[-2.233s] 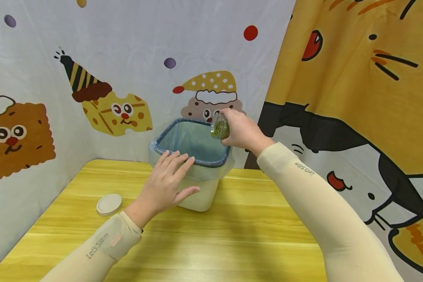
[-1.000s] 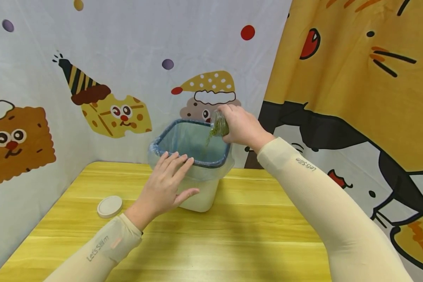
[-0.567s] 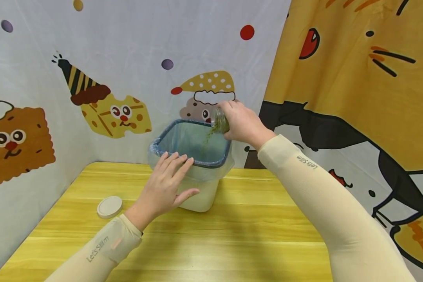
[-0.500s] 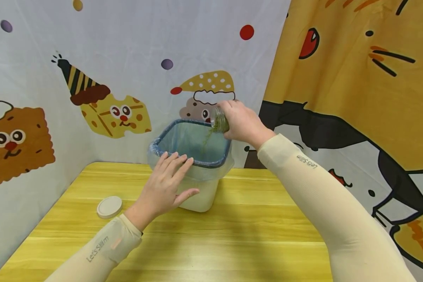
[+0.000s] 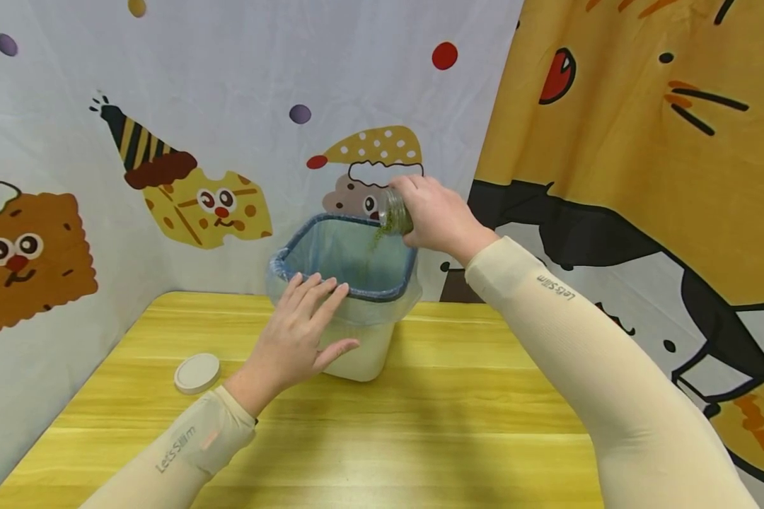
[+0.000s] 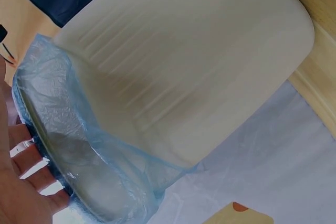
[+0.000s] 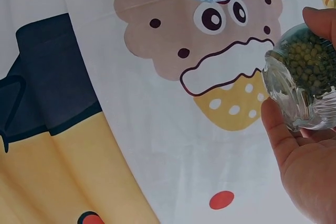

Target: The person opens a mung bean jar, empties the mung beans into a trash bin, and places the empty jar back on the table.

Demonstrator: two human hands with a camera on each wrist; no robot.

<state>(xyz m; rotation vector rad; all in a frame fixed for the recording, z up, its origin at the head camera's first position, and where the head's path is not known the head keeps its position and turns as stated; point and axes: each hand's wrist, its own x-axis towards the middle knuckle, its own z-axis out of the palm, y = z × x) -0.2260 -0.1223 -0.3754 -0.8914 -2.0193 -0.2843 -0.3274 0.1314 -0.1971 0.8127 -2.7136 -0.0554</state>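
Observation:
My right hand [image 5: 442, 215] grips a clear glass jar [image 5: 395, 212] of small green beans, tipped over the right side of the trash can. A thin stream of mung beans [image 5: 375, 239] falls from its mouth into the can. In the right wrist view beans fill part of the tilted jar [image 7: 307, 69], thumb and fingers around the glass. The white trash can [image 5: 356, 346] is lined with a pale blue plastic bag [image 6: 105, 145] folded over its dark blue rim. My left hand [image 5: 296, 332] rests straight fingers on the near rim, thumb spread out.
A round white lid [image 5: 197, 372] lies on the yellow wood-grain table [image 5: 369, 445], left of my left forearm. Behind the table hangs a white cloth [image 5: 229, 63] with cartoon prints, and an orange cat-print curtain [image 5: 611, 127] is at the right.
The jar has been tilted further and raised slightly by my right hand. Beans began to fall from it and are still streaming. My left hand stays on the rim.

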